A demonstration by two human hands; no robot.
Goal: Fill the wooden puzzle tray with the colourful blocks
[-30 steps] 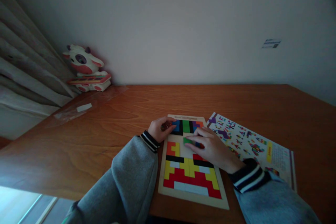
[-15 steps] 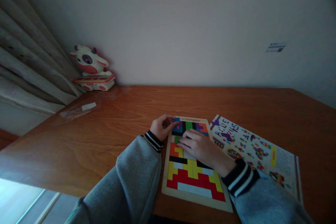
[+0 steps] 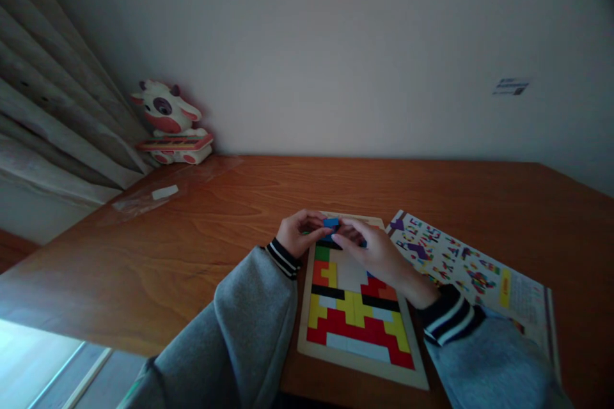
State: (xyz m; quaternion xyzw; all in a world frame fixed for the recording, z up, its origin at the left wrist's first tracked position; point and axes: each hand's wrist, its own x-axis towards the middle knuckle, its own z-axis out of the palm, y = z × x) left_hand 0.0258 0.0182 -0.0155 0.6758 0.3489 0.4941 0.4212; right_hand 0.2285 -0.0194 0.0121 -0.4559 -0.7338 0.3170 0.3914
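Observation:
A wooden puzzle board [image 3: 302, 332] lies on the table, its lower part filled with red, yellow, white, black and orange pieces and a bare patch near its middle. Over its upper left part, my left hand [image 3: 301, 232] pinches a small blue piece [image 3: 330, 222] between thumb and fingertips. My right hand [image 3: 374, 252] is at the other side of this piece, fingers bent and its thumb and fingertips close to it; whether it grips anything is hidden. Both hands cover much of the board's upper pieces.
A printed puzzle sheet [image 3: 520, 294] lies right of the board, partly under my right sleeve. A cow toy [image 3: 175, 121] stands at the back left of the wooden table [image 3: 230, 204], near clear plastic with a white label [image 3: 165, 192]. A curtain [image 3: 57, 102] hangs on the left.
My right hand has moved up the board to meet my left hand at the blue piece. The bare middle patch and red and orange pieces below it now show more.

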